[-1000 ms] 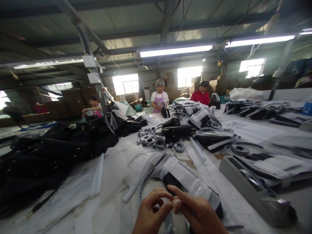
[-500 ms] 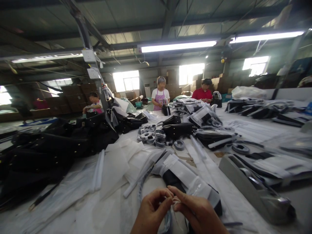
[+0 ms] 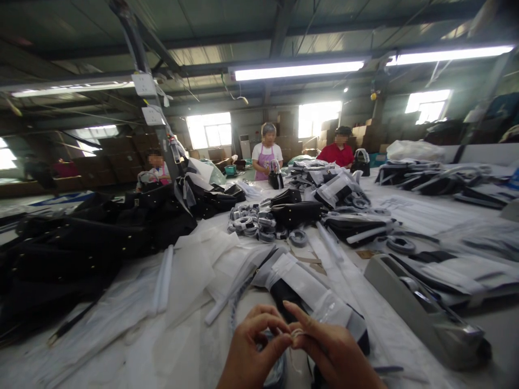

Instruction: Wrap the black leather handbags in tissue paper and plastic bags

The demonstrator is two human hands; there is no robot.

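My left hand (image 3: 249, 351) and my right hand (image 3: 330, 351) meet at the bottom edge of the view, fingertips pinched together on a small pale loop of thin cord or wire (image 3: 295, 333). A greyish strand hangs from it between my hands. Just beyond my fingers lies a black strap wrapped in white film (image 3: 312, 297) on the white-covered table (image 3: 182, 346).
A grey tape dispenser (image 3: 421, 308) sits to the right. A heap of black bags (image 3: 81, 243) fills the left side. Rolled strap coils (image 3: 253, 224) and more wrapped black bags lie mid-table. Three people stand at the far end.
My hands have stayed together, the fingers shifting a little around the small loop. The view has tilted slightly.
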